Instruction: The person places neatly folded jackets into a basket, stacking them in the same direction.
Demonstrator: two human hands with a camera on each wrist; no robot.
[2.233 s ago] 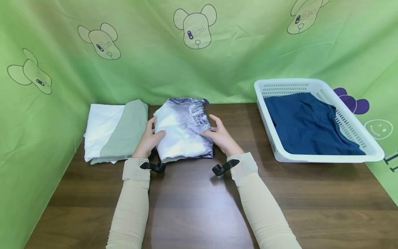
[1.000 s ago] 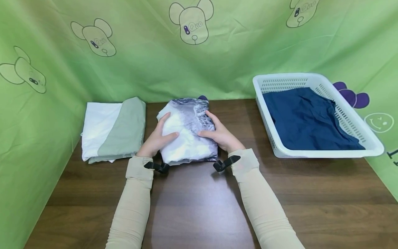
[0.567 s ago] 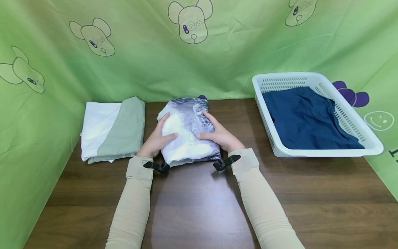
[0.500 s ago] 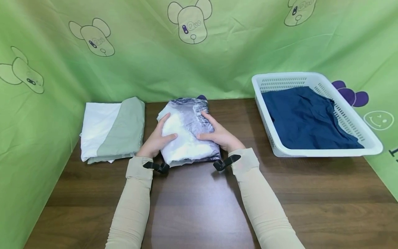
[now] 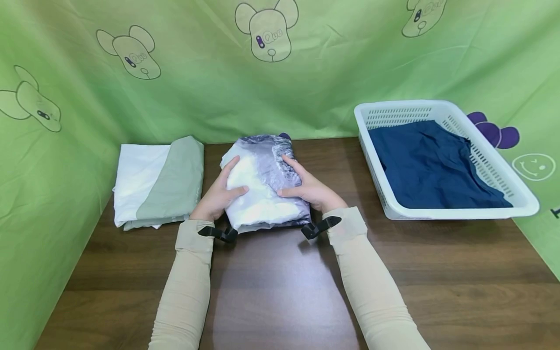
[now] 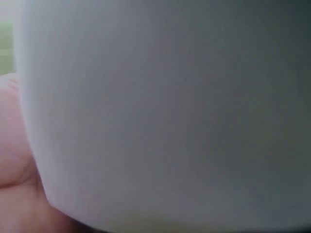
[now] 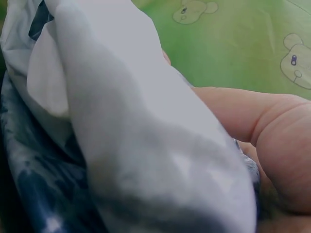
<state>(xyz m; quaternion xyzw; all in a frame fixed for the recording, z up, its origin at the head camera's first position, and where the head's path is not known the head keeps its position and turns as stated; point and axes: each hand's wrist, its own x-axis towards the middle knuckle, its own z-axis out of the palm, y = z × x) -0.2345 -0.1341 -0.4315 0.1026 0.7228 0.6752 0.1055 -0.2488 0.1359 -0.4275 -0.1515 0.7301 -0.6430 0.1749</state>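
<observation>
A folded garment [image 5: 258,177], white and grey-purple with a dark print, lies near the back of the table between both hands. My left hand [image 5: 220,192] grips its left side, thumb and index finger over the top. On the opposite side my right hand [image 5: 308,189] holds it the same way; the other fingers of both hands are hidden. In the right wrist view the garment's layered folds [image 7: 136,121] bulge beside the thumb [image 7: 233,111]. Pale, blurred cloth [image 6: 160,116] fills most of the left wrist view, with a bit of the hand [image 6: 14,160] at the left.
A folded white and sage-green garment [image 5: 172,184] lies to the left. At the right stands a white plastic basket [image 5: 459,214] with dark blue cloth [image 5: 437,170] in it. A green printed curtain [image 5: 323,87] hangs close behind the wooden table [image 5: 271,296].
Both hands have come in from beside the printed garment to grip it over its sides. It has shifted slightly right and bunched a little. In the last half second, it has barely moved.
</observation>
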